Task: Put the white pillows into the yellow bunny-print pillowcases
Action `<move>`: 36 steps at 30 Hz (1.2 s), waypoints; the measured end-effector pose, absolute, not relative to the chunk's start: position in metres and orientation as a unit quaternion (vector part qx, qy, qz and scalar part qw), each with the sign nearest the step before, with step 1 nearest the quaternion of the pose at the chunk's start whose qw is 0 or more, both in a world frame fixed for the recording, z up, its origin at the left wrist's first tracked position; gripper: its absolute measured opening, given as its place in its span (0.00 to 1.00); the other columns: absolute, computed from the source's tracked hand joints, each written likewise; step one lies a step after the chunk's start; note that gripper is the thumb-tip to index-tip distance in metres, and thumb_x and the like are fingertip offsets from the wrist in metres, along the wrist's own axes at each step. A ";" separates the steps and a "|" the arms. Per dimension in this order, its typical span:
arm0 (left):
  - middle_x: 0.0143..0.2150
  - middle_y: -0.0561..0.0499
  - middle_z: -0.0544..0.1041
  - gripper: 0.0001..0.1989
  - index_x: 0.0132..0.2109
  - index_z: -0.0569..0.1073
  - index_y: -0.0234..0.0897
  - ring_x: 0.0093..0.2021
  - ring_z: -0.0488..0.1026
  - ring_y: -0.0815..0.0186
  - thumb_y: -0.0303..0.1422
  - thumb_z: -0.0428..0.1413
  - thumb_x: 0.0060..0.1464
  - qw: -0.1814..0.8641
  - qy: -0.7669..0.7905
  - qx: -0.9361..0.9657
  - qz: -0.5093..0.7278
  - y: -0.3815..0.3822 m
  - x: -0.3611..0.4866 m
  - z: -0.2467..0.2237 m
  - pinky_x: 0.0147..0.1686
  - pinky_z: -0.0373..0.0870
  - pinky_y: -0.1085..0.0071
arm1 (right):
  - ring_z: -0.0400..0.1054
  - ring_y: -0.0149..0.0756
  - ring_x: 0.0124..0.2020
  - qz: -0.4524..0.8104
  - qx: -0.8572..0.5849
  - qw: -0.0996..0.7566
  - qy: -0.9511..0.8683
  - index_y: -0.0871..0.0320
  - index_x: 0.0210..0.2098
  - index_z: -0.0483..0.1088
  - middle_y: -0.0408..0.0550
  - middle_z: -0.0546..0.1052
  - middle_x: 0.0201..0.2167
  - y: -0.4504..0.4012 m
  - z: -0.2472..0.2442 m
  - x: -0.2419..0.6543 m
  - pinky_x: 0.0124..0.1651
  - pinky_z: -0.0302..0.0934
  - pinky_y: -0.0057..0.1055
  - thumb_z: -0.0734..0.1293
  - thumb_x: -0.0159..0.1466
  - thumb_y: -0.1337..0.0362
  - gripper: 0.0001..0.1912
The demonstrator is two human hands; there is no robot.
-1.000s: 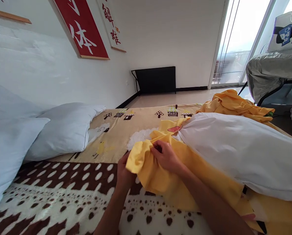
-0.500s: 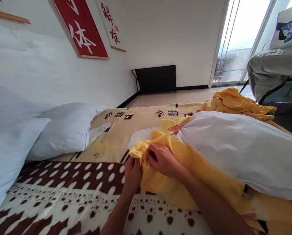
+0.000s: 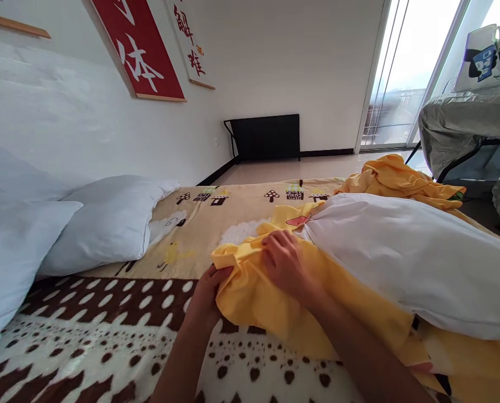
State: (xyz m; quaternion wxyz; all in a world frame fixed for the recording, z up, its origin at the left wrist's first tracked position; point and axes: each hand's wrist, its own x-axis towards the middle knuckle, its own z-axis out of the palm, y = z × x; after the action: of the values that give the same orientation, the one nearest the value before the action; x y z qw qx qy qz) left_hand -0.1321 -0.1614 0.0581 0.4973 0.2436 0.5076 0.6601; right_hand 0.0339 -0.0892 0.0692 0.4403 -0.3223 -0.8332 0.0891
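A yellow pillowcase (image 3: 250, 296) with a printed pattern lies bunched at its near-left end. A plump white pillow (image 3: 401, 252) rests on it at the right, its narrow left corner running into the yellow folds. My left hand (image 3: 210, 291) is closed on the pillowcase's left edge, thumb on top and the other fingers partly hidden. Further right, my right hand (image 3: 284, 262) is closed on the gathered cloth, its fingertips hidden in the folds.
White pillows (image 3: 107, 224) lean at the left by the wall. A patterned blanket (image 3: 119, 324) covers the bed. An orange-yellow cloth heap (image 3: 396, 176) lies at the far right edge. Beyond stand a black panel (image 3: 269, 137) and a table with a silvery cover (image 3: 463, 117).
My hands have moved apart: the left went left with the pillowcase edge, the right slightly right and up. The yellow cloth between them is spread wider and less bunched.
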 end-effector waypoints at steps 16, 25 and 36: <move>0.31 0.44 0.80 0.17 0.48 0.73 0.30 0.33 0.79 0.56 0.28 0.55 0.49 0.571 0.406 0.099 0.707 -0.162 -0.146 0.060 0.37 0.77 0.62 | 0.47 0.26 0.21 0.235 -0.434 0.389 -0.778 0.57 0.17 0.52 0.37 0.55 0.16 -0.053 0.089 0.042 0.26 0.40 0.26 0.61 0.55 0.62 0.15; 0.33 0.43 0.81 0.13 0.46 0.72 0.30 0.38 0.78 0.56 0.27 0.53 0.53 0.599 0.334 0.094 0.721 -0.161 -0.145 0.055 0.43 0.75 0.63 | 0.47 0.25 0.20 0.247 -0.435 0.364 -0.786 0.57 0.16 0.54 0.36 0.53 0.15 -0.017 0.119 0.059 0.24 0.40 0.26 0.60 0.52 0.56 0.14; 0.38 0.44 0.80 0.12 0.44 0.73 0.32 0.46 0.75 0.54 0.29 0.54 0.51 0.603 0.260 0.141 0.741 -0.159 -0.148 0.042 0.51 0.70 0.60 | 0.52 0.28 0.23 0.197 -0.396 0.239 -0.864 0.58 0.20 0.61 0.38 0.60 0.19 -0.022 0.131 0.108 0.28 0.47 0.27 0.62 0.52 0.51 0.16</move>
State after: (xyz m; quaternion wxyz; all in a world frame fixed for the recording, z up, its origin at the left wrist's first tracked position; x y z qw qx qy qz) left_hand -0.1483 -0.1588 0.0416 0.6029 0.1410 0.2597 0.7411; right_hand 0.1082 -0.0225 0.1306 0.2391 -0.3961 -0.8644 0.1971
